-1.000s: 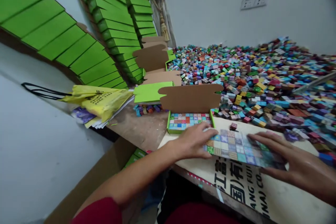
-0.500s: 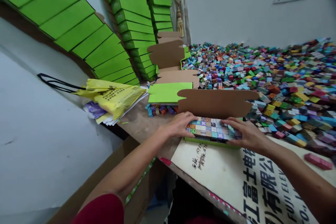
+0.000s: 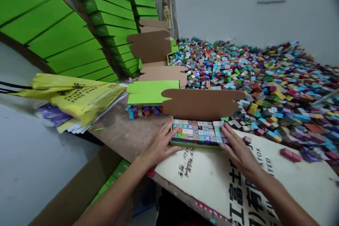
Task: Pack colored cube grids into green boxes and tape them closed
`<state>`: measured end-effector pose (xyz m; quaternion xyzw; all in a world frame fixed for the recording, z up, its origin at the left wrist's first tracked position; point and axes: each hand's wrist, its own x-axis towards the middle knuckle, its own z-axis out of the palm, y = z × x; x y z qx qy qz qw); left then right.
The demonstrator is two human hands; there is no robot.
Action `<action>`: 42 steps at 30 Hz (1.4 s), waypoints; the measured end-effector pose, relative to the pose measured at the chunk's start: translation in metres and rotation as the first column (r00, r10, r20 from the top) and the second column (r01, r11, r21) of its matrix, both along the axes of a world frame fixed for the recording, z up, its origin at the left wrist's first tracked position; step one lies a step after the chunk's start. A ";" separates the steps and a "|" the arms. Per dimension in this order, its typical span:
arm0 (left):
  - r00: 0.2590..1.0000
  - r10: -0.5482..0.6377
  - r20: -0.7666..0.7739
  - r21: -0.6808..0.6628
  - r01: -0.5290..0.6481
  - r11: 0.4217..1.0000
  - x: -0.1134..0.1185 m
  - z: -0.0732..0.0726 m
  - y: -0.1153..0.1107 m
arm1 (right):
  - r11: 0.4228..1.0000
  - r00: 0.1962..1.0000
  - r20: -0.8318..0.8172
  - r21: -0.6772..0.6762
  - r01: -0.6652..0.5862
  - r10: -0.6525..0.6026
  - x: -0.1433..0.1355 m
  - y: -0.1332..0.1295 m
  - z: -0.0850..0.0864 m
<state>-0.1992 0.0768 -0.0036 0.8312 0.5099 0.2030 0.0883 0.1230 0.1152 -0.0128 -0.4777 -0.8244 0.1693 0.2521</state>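
Observation:
An open green box lies in front of me, its brown cardboard lid standing up at the back. Small patterned blocks fill it in neat rows. At the box's left end is my left hand, its fingers stretched out, with the fingertips touching the corner and the thumb along the front. My right hand rests against the right end, fingers extended and slightly apart. Neither hand is wrapped round anything.
A large heap of loose blocks covers the table behind and to the right. Green boxes are stacked at the left, near a yellow bag. A printed white board lies under the box, with a pink block on it.
My hands have moved from on top of the block rows out to the two ends of the box. The blocks now sit lower inside it. The view has shifted right.

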 end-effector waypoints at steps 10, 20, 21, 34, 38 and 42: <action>0.997 0.064 -0.035 0.089 -0.061 0.994 0.009 -0.023 0.000 | 0.974 0.948 0.247 0.155 0.163 -0.198 -0.018 -0.006 -0.015; 0.980 0.065 -0.188 0.152 -0.037 0.988 0.015 -0.015 0.001 | 0.973 0.928 0.306 0.158 0.169 -0.211 -0.014 -0.005 -0.013; 0.979 0.069 -0.192 0.156 -0.039 0.987 0.015 -0.016 0.001 | 0.975 0.937 0.287 0.157 0.160 -0.200 -0.012 -0.005 -0.014; 0.996 0.051 -0.069 0.175 -0.038 0.984 0.020 -0.021 0.000 | 0.986 0.968 -0.196 -0.086 0.141 -0.155 -0.012 -0.004 -0.020; 0.997 0.058 -0.057 0.160 -0.048 0.986 0.021 -0.021 0.000 | 0.965 0.965 0.023 0.030 0.261 -0.262 -0.009 -0.007 -0.014; 0.997 0.062 -0.045 0.156 -0.055 0.986 0.020 -0.023 -0.001 | 0.955 0.955 0.065 0.091 0.283 -0.289 -0.003 -0.010 -0.006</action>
